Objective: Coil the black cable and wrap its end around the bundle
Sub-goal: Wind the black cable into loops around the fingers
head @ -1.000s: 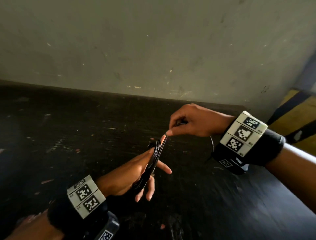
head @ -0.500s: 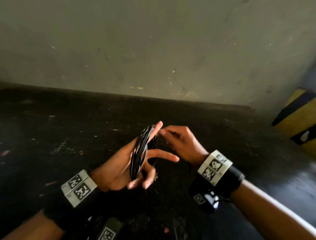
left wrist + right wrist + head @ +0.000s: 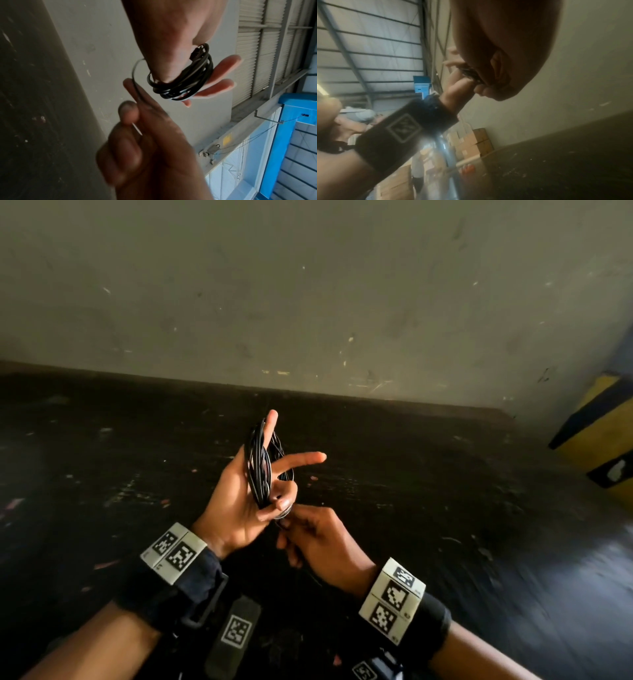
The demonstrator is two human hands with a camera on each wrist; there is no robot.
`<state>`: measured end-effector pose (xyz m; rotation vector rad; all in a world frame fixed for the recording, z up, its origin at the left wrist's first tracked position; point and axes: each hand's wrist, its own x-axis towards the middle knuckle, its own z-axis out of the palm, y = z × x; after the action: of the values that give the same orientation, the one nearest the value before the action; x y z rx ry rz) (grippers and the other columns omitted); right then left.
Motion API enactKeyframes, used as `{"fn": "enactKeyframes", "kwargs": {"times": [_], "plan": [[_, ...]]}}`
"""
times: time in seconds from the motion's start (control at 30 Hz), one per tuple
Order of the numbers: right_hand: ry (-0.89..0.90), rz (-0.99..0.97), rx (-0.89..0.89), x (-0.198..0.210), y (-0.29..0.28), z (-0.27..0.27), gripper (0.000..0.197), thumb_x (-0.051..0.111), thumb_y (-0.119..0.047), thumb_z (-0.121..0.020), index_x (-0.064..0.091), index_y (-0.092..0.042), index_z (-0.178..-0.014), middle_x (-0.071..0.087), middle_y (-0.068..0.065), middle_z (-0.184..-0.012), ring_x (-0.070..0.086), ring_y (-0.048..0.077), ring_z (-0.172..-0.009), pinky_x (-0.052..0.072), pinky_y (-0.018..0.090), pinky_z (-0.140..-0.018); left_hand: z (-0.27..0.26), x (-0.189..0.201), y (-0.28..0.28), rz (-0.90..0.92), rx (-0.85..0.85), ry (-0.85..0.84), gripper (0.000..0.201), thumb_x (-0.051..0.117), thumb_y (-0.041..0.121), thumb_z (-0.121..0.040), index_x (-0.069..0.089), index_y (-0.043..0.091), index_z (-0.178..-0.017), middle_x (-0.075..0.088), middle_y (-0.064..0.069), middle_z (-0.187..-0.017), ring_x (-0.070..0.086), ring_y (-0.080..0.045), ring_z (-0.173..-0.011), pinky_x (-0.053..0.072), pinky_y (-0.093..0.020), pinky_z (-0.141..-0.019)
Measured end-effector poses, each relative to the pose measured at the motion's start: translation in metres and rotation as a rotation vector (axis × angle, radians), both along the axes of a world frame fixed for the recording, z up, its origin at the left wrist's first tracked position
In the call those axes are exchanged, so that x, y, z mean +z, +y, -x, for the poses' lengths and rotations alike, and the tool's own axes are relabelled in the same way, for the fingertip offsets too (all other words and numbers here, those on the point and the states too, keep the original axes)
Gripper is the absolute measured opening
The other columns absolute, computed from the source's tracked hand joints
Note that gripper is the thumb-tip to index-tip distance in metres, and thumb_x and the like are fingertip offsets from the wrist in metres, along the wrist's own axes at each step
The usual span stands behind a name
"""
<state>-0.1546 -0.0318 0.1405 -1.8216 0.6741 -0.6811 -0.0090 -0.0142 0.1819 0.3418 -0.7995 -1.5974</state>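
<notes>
The black cable (image 3: 259, 467) is wound in several loops into a narrow upright coil on my left hand (image 3: 239, 498). Its index finger points up, the middle finger points right, and the lower fingers curl onto the bottom of the coil. In the left wrist view the coil (image 3: 181, 81) rings that hand, and one loose strand (image 3: 134, 75) runs down into my right hand (image 3: 137, 121). My right hand (image 3: 317, 537) sits just below the coil and pinches that free end between thumb and fingers. In the right wrist view the cable (image 3: 469, 73) shows only as a blurred dark patch.
Both hands hover above a dark, scuffed floor (image 3: 411, 491) that meets a grey wall (image 3: 308, 302) behind. A yellow and black striped block (image 3: 603, 440) stands at the right. Stacked cardboard boxes (image 3: 474, 143) lie farther off.
My right hand has come from the upper right of the coil down to below it, carrying the free end. My left hand has lifted and turned the coil more upright.
</notes>
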Motion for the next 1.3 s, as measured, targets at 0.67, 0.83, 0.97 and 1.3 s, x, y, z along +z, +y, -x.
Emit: {"fn": "enactKeyframes", "kwargs": {"times": [0.67, 0.83, 0.97, 1.3], "plan": [[-0.521, -0.174, -0.374, 0.037, -0.054, 0.03, 0.023, 0.049, 0.008, -0.09, 0.059, -0.004, -0.107, 0.069, 0.015, -0.085, 0.069, 0.019, -0.067, 0.058, 0.027, -0.066, 0.012, -0.02, 0.031, -0.105, -0.263, -0.21, 0.044, 0.027, 0.042, -0.097, 0.039, 0.05, -0.138, 0.061, -0.022, -0.09, 0.046, -0.008, -0.033, 0.025, -0.012, -0.025], [-0.428, -0.012, -0.509, 0.057, -0.092, 0.058, 0.024, 0.049, 0.004, -0.092, 0.066, -0.013, -0.095, 0.067, 0.01, -0.083, 0.069, 0.016, -0.066, 0.056, 0.023, -0.063, 0.006, -0.021, 0.042, -0.141, -0.275, -0.288, 0.044, 0.038, 0.044, -0.092, 0.04, 0.053, -0.135, 0.062, -0.021, -0.092, 0.045, -0.006, -0.034, 0.027, -0.012, -0.026], [-0.108, 0.086, -0.562, 0.03, -0.106, 0.066, 0.027, 0.054, 0.011, -0.087, 0.066, -0.013, -0.086, 0.067, 0.005, -0.073, 0.066, 0.003, -0.055, 0.053, 0.019, -0.058, 0.006, -0.008, 0.043, -0.116, -0.245, -0.295, 0.044, 0.034, 0.043, -0.093, 0.039, 0.053, -0.136, 0.06, -0.022, -0.09, 0.045, -0.007, -0.033, 0.029, -0.012, -0.026], [0.274, 0.403, -0.08, 0.039, -0.061, 0.039, 0.07, 0.065, -0.007, -0.084, 0.032, -0.025, -0.143, 0.043, 0.0, -0.144, 0.04, 0.009, -0.132, 0.038, 0.021, -0.103, 0.016, 0.009, 0.034, -0.234, -0.211, -0.579, 0.041, 0.037, 0.036, -0.093, 0.045, 0.041, -0.133, 0.06, -0.021, -0.077, 0.039, -0.008, -0.03, 0.023, -0.011, -0.024]]}}
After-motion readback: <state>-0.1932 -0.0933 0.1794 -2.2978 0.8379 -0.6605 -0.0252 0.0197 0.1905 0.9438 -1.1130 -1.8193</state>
